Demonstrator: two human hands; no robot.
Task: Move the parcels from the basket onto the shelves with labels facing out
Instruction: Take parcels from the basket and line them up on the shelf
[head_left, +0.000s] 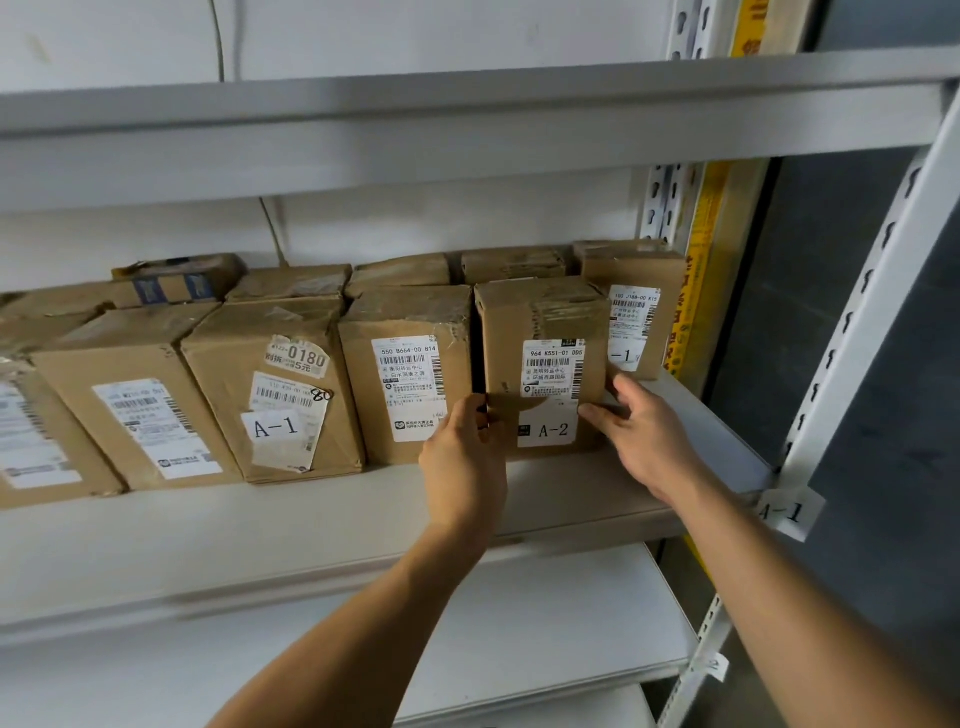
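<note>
The cardboard parcel marked A-2 (543, 332) stands upright on the middle shelf (311, 514), right of centre in the frame, its shipping label and the white A-2 tag turned toward the camera. The left hand (464, 462) grasps the parcel's lower left edge, fingers curled around that corner into the narrow gap beside the neighbouring box. The right hand (639, 441) rests against the lower right corner, with the fingers extended along the front and side of the box; whether they wrap behind it cannot be told. The parcel's base is on the shelf board, set slightly forward of the row.

Just to its left stands a parcel with a white label reading 550 B664-00 814 (410, 374), label outward. Further left is a tilted parcel tagged A-1 (270, 389), with a sticker reading 0180. Left of that, a parcel with a blurred white label (135, 410) leans the same way, and another box is cut off by the left edge of the frame. To the upper right of the held parcel, a box bearing a label ending in -1 (636, 312) stands near the shelf upright. A second row of boxes sits behind the front row.

A paper tag reading A-1 (784, 512) hangs on the white perforated upright post (878, 291) at the right. A lower shelf (545, 618) shows below the forearms.
</note>
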